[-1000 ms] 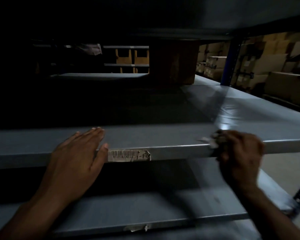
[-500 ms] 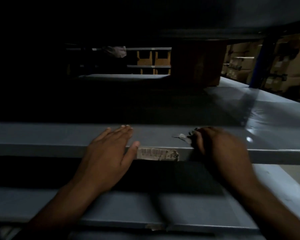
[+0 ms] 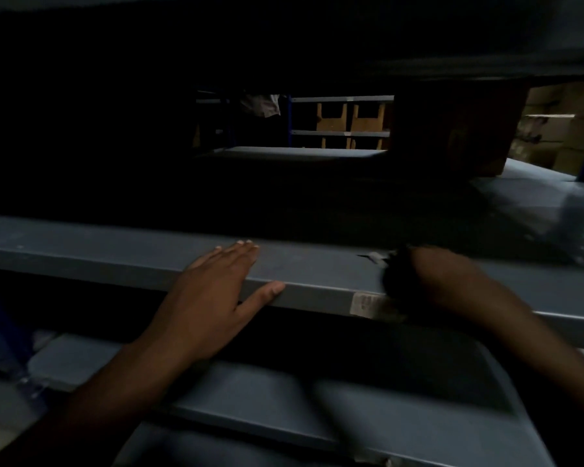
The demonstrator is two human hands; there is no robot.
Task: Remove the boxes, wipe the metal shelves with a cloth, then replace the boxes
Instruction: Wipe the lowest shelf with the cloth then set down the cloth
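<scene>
The left hand (image 3: pixel 213 294) lies flat and relaxed on the front edge of the grey metal shelf (image 3: pixel 122 261), fingers straight, thumb along the lip. At its 3 o'clock, the right hand (image 3: pixel 415 274) presses a cloth (image 3: pixel 376 257) against the same shelf, fingers curled round it; the hand is blurred and dark. A paper label (image 3: pixel 364 304) sits on the lip beside it. A cardboard box (image 3: pixel 459 129) stands at 1 o'clock, far back on the shelf.
</scene>
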